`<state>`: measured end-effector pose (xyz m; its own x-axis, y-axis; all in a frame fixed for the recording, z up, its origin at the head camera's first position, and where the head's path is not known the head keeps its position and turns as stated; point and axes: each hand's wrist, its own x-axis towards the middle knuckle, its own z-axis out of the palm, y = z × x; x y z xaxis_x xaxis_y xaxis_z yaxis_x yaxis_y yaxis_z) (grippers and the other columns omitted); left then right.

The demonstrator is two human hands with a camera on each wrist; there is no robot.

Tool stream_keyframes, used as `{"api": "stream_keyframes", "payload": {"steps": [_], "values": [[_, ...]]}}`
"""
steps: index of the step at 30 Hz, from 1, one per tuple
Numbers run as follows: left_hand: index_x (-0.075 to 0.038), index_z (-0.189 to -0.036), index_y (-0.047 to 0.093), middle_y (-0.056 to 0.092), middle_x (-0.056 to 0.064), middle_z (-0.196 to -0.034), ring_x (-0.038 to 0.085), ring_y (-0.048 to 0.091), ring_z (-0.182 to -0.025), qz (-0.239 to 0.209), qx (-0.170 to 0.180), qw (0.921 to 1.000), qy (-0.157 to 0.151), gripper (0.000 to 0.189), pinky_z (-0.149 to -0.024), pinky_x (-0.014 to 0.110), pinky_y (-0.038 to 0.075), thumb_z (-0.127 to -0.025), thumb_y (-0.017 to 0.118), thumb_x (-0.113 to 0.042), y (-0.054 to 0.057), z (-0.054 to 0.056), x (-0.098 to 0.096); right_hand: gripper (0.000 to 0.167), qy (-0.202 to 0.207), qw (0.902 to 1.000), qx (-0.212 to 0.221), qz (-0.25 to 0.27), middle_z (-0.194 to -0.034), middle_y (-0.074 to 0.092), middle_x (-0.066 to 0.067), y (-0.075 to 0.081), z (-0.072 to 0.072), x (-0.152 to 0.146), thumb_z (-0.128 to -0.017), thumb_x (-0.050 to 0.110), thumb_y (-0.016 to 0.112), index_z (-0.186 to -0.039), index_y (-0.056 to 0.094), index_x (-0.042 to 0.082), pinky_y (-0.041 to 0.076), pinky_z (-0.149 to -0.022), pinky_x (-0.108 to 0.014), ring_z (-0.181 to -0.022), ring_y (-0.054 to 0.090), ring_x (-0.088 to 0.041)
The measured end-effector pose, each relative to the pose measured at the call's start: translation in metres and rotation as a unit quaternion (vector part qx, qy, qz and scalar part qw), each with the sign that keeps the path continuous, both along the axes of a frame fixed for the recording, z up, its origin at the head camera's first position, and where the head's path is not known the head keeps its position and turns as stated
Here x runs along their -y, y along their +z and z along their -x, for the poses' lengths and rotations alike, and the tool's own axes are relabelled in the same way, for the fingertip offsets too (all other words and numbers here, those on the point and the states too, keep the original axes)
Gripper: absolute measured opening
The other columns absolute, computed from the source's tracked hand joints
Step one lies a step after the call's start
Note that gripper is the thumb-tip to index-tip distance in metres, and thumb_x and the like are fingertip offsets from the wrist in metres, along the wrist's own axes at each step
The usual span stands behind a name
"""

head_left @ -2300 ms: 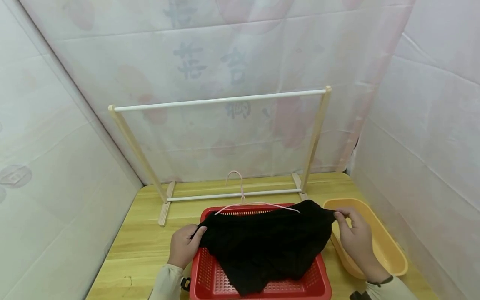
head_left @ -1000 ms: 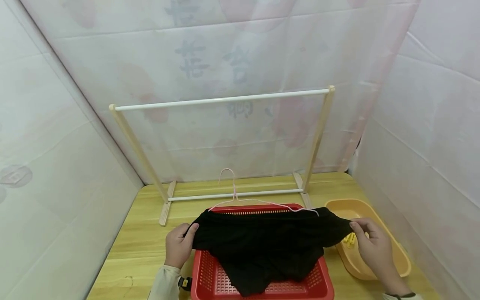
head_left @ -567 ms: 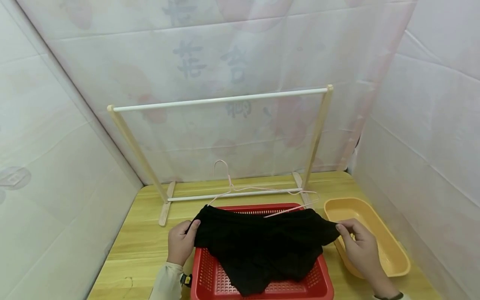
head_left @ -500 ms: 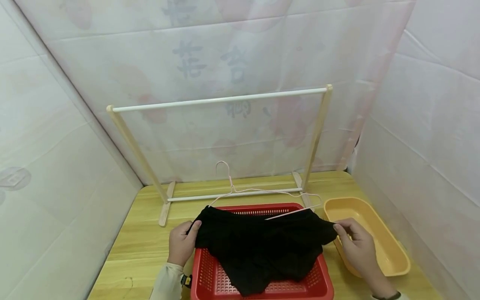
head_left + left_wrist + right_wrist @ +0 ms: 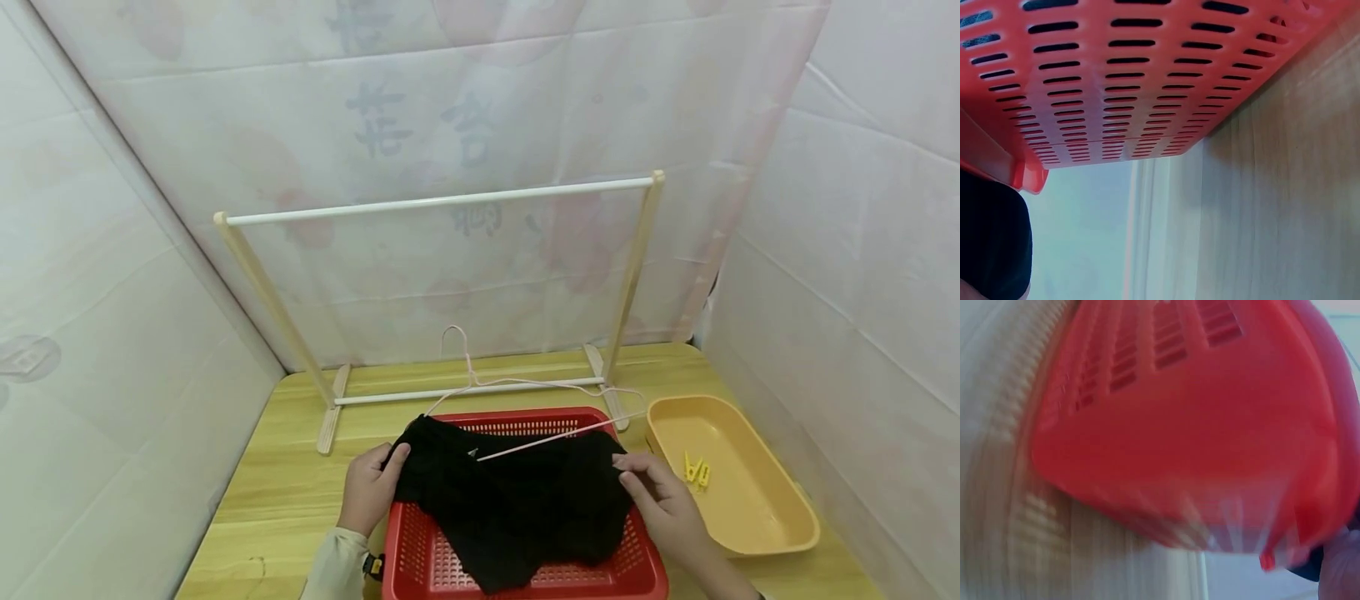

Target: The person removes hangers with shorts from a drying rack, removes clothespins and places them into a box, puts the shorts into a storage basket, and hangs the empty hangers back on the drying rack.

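Black briefs (image 5: 517,500) spread over the red basket (image 5: 408,575), a small pale tag showing at the waist. My left hand (image 5: 367,490) pinches their left end between thumb and fingers. At the right end my right hand (image 5: 663,504) has thumb and fingertips curled at the fabric edge. A pink hanger (image 5: 468,367) stands behind, its left shoulder going into the briefs. Its right end is outside them, and its lower bar slants down into the waist opening. In the left wrist view a bit of black cloth (image 5: 991,237) shows beside the basket.
A wooden rack (image 5: 262,292) with a white top rail (image 5: 442,202) stands at the back of the table (image 5: 255,500). On the right lies a yellow tray (image 5: 772,492) with yellow clothespins (image 5: 696,471) in it. White printed sheets (image 5: 862,292) enclose the table.
My right hand has moved left from over the tray, and the right side of the briefs has slackened. The hanger has shifted slightly right. The clothespins now show fully.
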<state>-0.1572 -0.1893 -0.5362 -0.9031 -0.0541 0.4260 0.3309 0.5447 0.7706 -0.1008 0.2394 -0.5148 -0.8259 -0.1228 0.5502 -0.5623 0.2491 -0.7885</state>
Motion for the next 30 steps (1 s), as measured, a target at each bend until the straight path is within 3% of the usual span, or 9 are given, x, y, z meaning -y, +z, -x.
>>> {"api": "stream_keyframes", "payload": {"steps": [4, 7, 10, 12, 15, 18, 21, 26, 30], "values": [[-0.020, -0.063, 0.042, 0.030, -0.013, -0.057, 0.003, 0.034, -0.049, 0.003, 0.015, 0.9999, -0.008, 0.047, -0.052, 0.025, 0.035, -0.103, 0.067, -0.027, 0.001, 0.000, -0.004, 0.027, 0.121, 0.9923, 0.022, -0.013, -0.121, 0.065, -0.015, -0.001, -0.002, 0.008, -0.096, -0.022, 0.051, -0.109, 0.060, 0.000, 0.047, -0.100, -0.018, -0.128, 0.058, -0.007], [-0.020, -0.064, 0.043, 0.030, -0.012, -0.057, 0.004, 0.035, -0.050, 0.011, 0.020, 0.9997, -0.009, 0.047, -0.053, 0.025, 0.035, -0.103, 0.067, -0.029, 0.002, 0.000, -0.006, 0.029, 0.203, 0.9757, 0.073, -0.038, -0.121, 0.067, -0.014, 0.002, -0.003, 0.008, -0.099, -0.016, 0.053, -0.113, 0.063, 0.007, 0.051, -0.098, -0.022, -0.126, 0.061, -0.011], [-0.022, -0.064, 0.043, 0.032, -0.013, -0.058, 0.004, 0.037, -0.051, 0.038, 0.022, 0.9990, 0.000, 0.046, -0.054, 0.025, 0.035, -0.101, 0.069, -0.032, 0.003, 0.002, -0.008, 0.034, 0.235, 0.9696, 0.052, -0.046, -0.117, 0.070, -0.014, 0.003, 0.001, 0.005, -0.096, -0.019, 0.054, -0.116, 0.066, 0.006, 0.053, -0.093, -0.024, -0.117, 0.066, -0.015], [-0.023, -0.064, 0.044, 0.034, -0.013, -0.058, 0.004, 0.039, -0.052, 0.059, 0.023, 0.9980, 0.006, 0.046, -0.054, 0.025, 0.036, -0.100, 0.070, -0.035, 0.003, 0.002, -0.010, 0.039, 0.205, 0.9778, -0.004, -0.044, -0.111, 0.071, -0.013, 0.003, 0.006, 0.002, -0.090, -0.025, 0.055, -0.113, 0.068, 0.004, 0.053, -0.090, -0.022, -0.108, 0.067, -0.015], [-0.024, -0.064, 0.045, 0.036, -0.012, -0.059, 0.005, 0.040, -0.053, 0.079, 0.029, 0.9964, 0.010, 0.046, -0.055, 0.025, 0.036, -0.100, 0.069, -0.039, 0.005, 0.002, -0.012, 0.042, 0.078, 0.9901, -0.108, -0.045, -0.097, 0.070, -0.010, 0.006, 0.014, -0.003, -0.081, -0.030, 0.060, -0.103, 0.070, 0.004, 0.050, -0.082, -0.017, -0.092, 0.065, -0.012], [-0.024, -0.063, 0.045, 0.037, -0.012, -0.058, 0.006, 0.041, -0.053, 0.088, 0.041, 0.9953, 0.008, 0.047, -0.056, 0.026, 0.036, -0.100, 0.068, -0.041, 0.008, 0.003, -0.012, 0.032, -0.081, 0.9798, -0.171, -0.066, -0.095, 0.067, -0.009, 0.012, 0.020, -0.010, -0.082, -0.022, 0.062, -0.099, 0.071, 0.003, 0.044, -0.085, -0.013, -0.092, 0.060, -0.007], [-0.025, -0.063, 0.046, 0.039, -0.012, -0.058, 0.005, 0.042, -0.054, 0.099, 0.047, 0.9940, 0.005, 0.047, -0.058, 0.026, 0.037, -0.101, 0.066, -0.043, 0.009, 0.003, -0.013, 0.029, -0.166, 0.9609, -0.200, -0.095, -0.105, 0.066, -0.015, 0.016, 0.028, -0.014, -0.082, -0.011, 0.063, -0.109, 0.070, -0.004, 0.037, -0.097, -0.015, -0.106, 0.055, -0.010], [-0.029, -0.063, 0.049, 0.046, -0.015, -0.061, 0.003, 0.049, -0.058, 0.140, 0.039, 0.9895, 0.000, 0.045, -0.061, 0.028, 0.041, -0.102, 0.063, -0.046, 0.010, 0.004, -0.013, 0.056, -0.159, 0.9588, -0.155, -0.177, -0.133, 0.059, -0.020, 0.013, 0.040, -0.012, -0.082, -0.003, 0.068, -0.137, 0.059, -0.001, 0.027, -0.109, -0.022, -0.124, 0.050, -0.025], [-0.029, -0.063, 0.049, 0.047, -0.016, -0.062, 0.001, 0.051, -0.060, 0.171, 0.035, 0.9847, -0.003, 0.045, -0.062, 0.028, 0.043, -0.103, 0.061, -0.049, 0.009, 0.004, -0.014, 0.063, -0.140, 0.9498, -0.106, -0.259, -0.133, 0.061, -0.017, 0.007, 0.048, -0.006, -0.084, 0.002, 0.075, -0.144, 0.054, 0.000, 0.036, -0.106, -0.043, -0.120, 0.054, -0.033]]}}
